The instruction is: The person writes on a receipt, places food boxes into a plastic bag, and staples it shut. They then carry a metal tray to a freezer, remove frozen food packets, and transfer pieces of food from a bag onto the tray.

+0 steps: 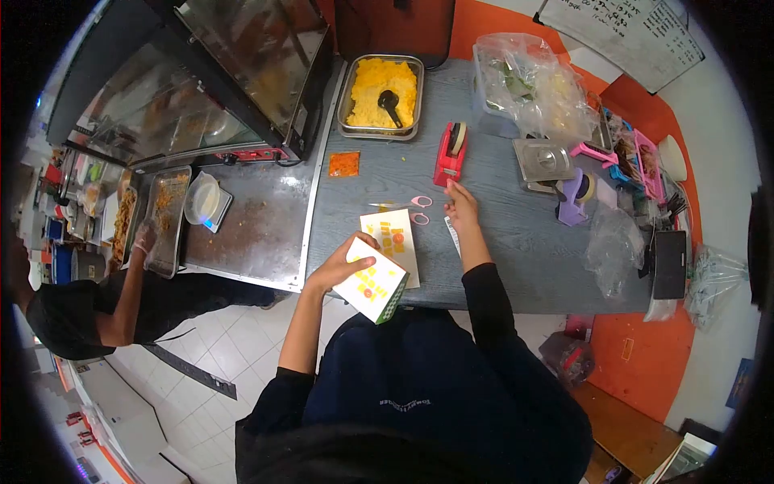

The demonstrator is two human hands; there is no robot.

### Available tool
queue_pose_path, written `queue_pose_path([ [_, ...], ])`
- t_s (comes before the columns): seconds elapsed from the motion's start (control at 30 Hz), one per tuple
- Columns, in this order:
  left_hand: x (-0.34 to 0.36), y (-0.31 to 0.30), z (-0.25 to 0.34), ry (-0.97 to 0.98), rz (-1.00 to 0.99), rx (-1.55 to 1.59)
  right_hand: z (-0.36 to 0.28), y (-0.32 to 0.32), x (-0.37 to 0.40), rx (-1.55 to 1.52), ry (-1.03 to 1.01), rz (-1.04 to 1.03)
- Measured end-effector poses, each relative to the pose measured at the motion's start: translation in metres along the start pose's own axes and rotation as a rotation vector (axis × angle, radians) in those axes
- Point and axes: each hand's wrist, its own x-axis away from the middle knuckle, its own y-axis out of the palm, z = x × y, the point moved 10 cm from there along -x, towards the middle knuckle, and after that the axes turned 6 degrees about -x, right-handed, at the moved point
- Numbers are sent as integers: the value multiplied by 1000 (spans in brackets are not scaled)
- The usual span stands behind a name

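Observation:
My left hand point(343, 264) grips a white food box point(371, 281) with orange and yellow lettering and a green-checked side. It is tilted over the front edge of the grey table. Under it lies a flat white carton point(397, 234) with the same print. My right hand point(462, 211) has its fingers pinched together just below the red tape dispenser point(451, 157); whatever they hold is too small to make out. Pink-handled scissors point(420, 202) lie left of that hand. A printed paper slip point(452, 234) is partly hidden beside my right wrist.
A tray of yellow rice point(377, 93) with a black scoop stands at the back, near an orange sachet point(344, 164). To the right are a plastic-covered tub point(493, 105), a steel container point(545, 160) and a purple tape dispenser point(574, 198). A co-worker's gloved hand point(145, 238) reaches a metal tray.

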Motion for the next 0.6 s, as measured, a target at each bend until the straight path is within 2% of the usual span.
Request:
queue_pose_path([
  [0.13,1,-1,-3,-4,-9,-7,1,2,-2,-16,42,-37],
  [0.2,1,-2,-1,4,-11,-15,19,0,-11,-163,249,77],
  [0.23,1,0,3,-4,-29,5,26,-3,-23,-163,254,82],
  [0.3,7,4,9,-22,-52,20,64,2,-32,-138,451,23],
  [0.33,7,6,19,26,-79,-12,55,11,-17,-143,451,19],
  [0.4,9,5,34,71,-90,-37,46,75,63,82,701,-705],
  [0.43,12,10,43,98,-140,-76,33,87,94,78,715,-702],
  [0.5,15,19,59,117,-204,-111,18,122,177,492,732,-1072],
  [0.53,15,27,66,121,-256,-192,14,128,190,485,733,-1061],
  [0.6,17,42,72,124,-319,-268,14,138,224,615,717,-1262],
])
